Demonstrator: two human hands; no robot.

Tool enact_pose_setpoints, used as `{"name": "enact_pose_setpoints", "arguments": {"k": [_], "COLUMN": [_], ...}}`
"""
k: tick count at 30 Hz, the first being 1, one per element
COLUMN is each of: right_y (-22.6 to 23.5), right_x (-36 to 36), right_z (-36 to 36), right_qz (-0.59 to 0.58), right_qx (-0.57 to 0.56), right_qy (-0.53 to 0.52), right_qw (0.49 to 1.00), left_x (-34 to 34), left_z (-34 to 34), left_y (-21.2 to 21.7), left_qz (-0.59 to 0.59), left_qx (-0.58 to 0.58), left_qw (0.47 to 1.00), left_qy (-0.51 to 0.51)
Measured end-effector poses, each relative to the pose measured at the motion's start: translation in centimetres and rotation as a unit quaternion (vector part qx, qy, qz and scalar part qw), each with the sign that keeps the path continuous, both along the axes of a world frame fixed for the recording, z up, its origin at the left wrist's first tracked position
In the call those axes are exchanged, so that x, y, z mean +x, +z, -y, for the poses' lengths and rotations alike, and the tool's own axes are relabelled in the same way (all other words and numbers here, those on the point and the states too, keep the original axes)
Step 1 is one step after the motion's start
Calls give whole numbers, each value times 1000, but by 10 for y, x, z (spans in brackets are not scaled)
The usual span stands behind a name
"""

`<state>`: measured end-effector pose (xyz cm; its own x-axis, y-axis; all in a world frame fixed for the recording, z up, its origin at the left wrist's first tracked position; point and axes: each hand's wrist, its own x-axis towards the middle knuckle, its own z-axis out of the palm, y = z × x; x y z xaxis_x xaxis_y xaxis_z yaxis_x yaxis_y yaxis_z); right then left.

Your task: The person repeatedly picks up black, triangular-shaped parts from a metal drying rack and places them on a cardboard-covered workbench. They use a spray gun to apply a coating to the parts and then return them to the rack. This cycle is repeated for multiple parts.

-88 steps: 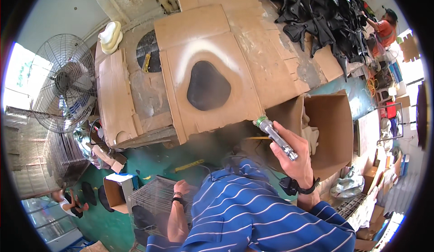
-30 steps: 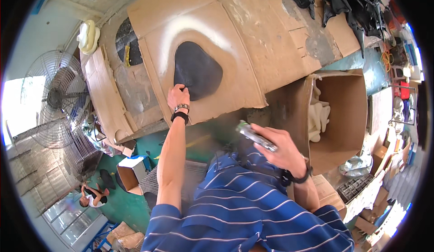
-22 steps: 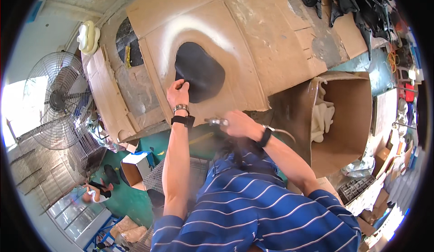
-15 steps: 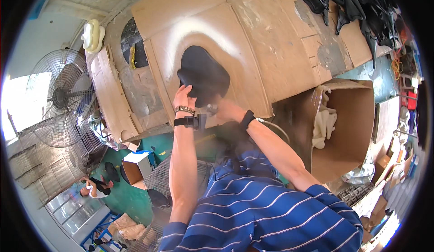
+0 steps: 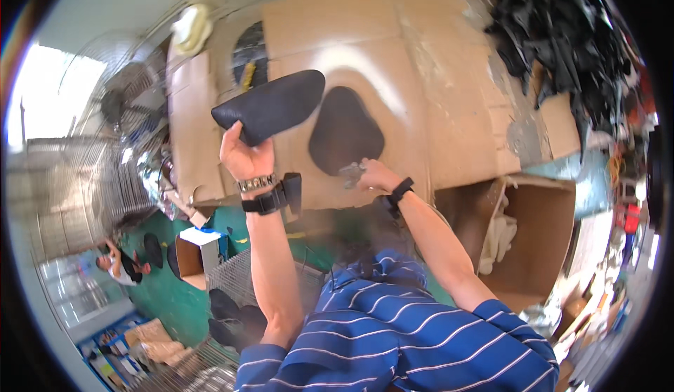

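My left hand [image 5: 247,159] grips a black saddle-shaped piece [image 5: 274,105] by its lower edge, tilted and raised over the bench. A second dark piece [image 5: 345,132], rounded and wider toward me, lies flat on the brown cardboard [image 5: 414,76]. A white arched band marks the cardboard around its far end. My right hand [image 5: 380,176] is closed around a small silvery spray gun [image 5: 353,173], at the near edge of the flat piece. Its details are blurred.
Black pieces [image 5: 554,34] are heaped at the far right. An open carton [image 5: 537,234] with cream foam-like pieces stands right of the bench. Cream pieces [image 5: 191,30] sit at the far left corner, near a large fan [image 5: 130,104]. A person [image 5: 125,264] sits at lower left.
My left hand has lifted the black piece up and leftward, uncovering the flat dark piece. My right hand has moved slightly right with the spray gun. The view has shifted.
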<state>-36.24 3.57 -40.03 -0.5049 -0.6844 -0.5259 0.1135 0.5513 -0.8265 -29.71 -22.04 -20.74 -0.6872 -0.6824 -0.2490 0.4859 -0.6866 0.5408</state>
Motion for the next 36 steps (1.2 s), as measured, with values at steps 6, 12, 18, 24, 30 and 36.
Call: {"name": "enact_pose_setpoints", "arguments": {"k": [6, 12, 18, 24, 30, 36], "right_y": [0, 37, 47, 84, 113, 118], "right_x": [13, 90, 116, 162, 210, 244], "right_z": [1, -15, -4, 47, 99, 116], "right_qz": [54, 20, -3, -80, -190, -140], "right_qx": [-39, -34, 63, 134, 143, 43], "right_qy": [-39, 91, 271, 395, 510, 523], "right_qw": [997, 995, 960, 905, 827, 840], "left_x": [154, 345, 509, 655, 742, 753], "left_z": [3, -32, -121, -226, -355, -429], "left_y": [25, -7, -48, -116, -186, -301], "left_qz": [4, 29, 53, 66, 28, 322], "left_qx": [38, 89, 99, 109, 188, 502], "left_qw": [991, 947, 834, 664, 528, 525], "left_qy": [132, 309, 540, 736, 828, 607]}}
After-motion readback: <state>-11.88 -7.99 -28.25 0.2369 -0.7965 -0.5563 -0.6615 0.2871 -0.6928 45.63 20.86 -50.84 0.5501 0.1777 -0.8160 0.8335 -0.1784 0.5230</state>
